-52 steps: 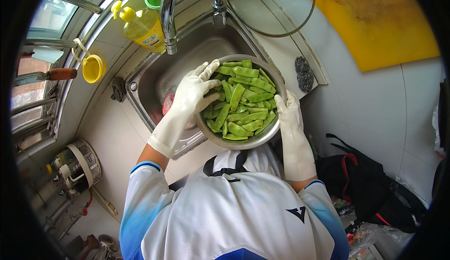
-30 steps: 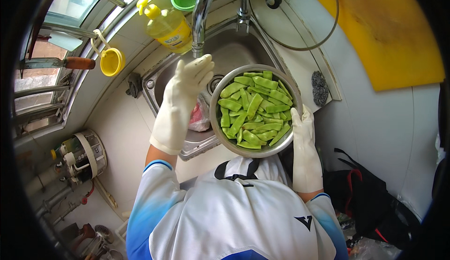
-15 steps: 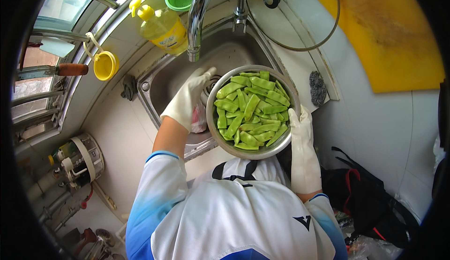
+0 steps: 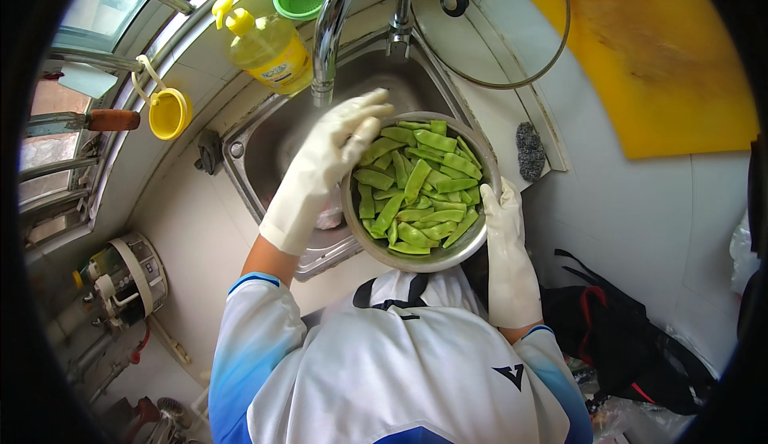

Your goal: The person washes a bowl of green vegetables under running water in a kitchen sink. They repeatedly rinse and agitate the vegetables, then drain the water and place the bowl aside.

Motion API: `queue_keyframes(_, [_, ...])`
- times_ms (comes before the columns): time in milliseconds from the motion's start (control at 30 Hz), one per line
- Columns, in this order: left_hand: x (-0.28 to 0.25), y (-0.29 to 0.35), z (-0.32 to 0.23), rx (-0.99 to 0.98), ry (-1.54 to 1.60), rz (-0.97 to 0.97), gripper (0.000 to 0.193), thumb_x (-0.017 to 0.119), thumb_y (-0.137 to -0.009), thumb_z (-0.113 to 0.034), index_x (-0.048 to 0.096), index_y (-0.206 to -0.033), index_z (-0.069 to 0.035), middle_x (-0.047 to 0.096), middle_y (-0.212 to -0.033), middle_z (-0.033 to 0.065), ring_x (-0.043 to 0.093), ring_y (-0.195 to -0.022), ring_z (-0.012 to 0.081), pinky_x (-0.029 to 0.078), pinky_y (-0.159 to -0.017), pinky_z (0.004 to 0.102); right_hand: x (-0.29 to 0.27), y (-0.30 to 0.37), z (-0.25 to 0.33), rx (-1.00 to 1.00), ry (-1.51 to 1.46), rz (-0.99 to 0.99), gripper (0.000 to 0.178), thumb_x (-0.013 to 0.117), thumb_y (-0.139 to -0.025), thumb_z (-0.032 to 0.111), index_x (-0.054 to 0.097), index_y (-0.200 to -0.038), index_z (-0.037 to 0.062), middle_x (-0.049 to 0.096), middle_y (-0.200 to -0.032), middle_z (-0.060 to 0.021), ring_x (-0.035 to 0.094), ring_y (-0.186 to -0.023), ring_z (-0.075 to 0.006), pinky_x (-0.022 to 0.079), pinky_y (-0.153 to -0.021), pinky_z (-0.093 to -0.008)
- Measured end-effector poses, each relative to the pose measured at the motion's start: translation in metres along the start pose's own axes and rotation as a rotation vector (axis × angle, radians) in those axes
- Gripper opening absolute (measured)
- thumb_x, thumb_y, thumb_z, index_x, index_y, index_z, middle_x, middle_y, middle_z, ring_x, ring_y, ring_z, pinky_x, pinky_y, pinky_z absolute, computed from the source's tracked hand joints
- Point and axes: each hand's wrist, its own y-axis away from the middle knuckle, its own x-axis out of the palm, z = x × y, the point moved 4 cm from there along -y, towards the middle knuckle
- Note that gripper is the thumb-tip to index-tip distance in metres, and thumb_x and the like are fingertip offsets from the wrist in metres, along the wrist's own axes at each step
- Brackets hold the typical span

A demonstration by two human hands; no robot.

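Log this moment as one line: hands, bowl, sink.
left hand: gloved, open, near bowl, upper-left rim, contact unclear; right hand: gloved, holding right rim; contents: green bean pods; sink: partly hidden by bowl

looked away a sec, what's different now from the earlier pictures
The left hand left the green beans, dipped over the sink, then rose back to the upper left rim of the steel bowl; whether it touches is unclear. The right hand still grips the right rim, and the beans look unchanged.
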Motion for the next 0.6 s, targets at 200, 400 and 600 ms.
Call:
queue_keyframes(200, [0.085, -0.037, 0.004, 0.520, -0.443, 0.260, 0.050, 0.069, -0.100, -0.038, 0.071, -0.141, -0.010, 0.056, -0.159, 0.0196, 0.054, -0.147, 0.0387, 0.044, -0.120, 0.0483, 0.003, 0.001, 0.006, 0.002, 0.017, 0.023, 0.006, 0.070, -0.102, 0.001, 0.068, -0.107, 0.0039, 0.054, -0.079, 0.0064, 0.045, -0.064, -0.0029, 0.037, -0.056, -0.0239])
queue_keyframes(400, [0.094, -0.019, 0.003, 0.543, -0.491, 0.378, 0.060, 0.066, -0.101, -0.045, 0.064, -0.148, -0.008, 0.055, -0.161, 0.0164, 0.045, -0.154, 0.0370, 0.032, -0.130, 0.0515, -0.001, -0.004, 0.000, -0.014, 0.002, 0.046, 0.008, 0.069, -0.099, -0.001, 0.068, -0.106, 0.0030, 0.055, -0.078, 0.0057, 0.048, -0.063, -0.0029, 0.038, -0.056, -0.0231])
queue_keyframes(600, [0.104, -0.002, 0.006, 0.260, -0.316, 0.493, 0.072, 0.070, -0.100, -0.049, 0.048, -0.164, -0.023, 0.035, -0.174, 0.0187, 0.040, -0.155, 0.0474, 0.033, -0.129, 0.0551, 0.007, -0.005, 0.010, 0.021, -0.054, 0.056, 0.008, 0.068, -0.099, -0.002, 0.068, -0.104, 0.0039, 0.054, -0.078, 0.0058, 0.047, -0.063, -0.0028, 0.037, -0.056, -0.0222])
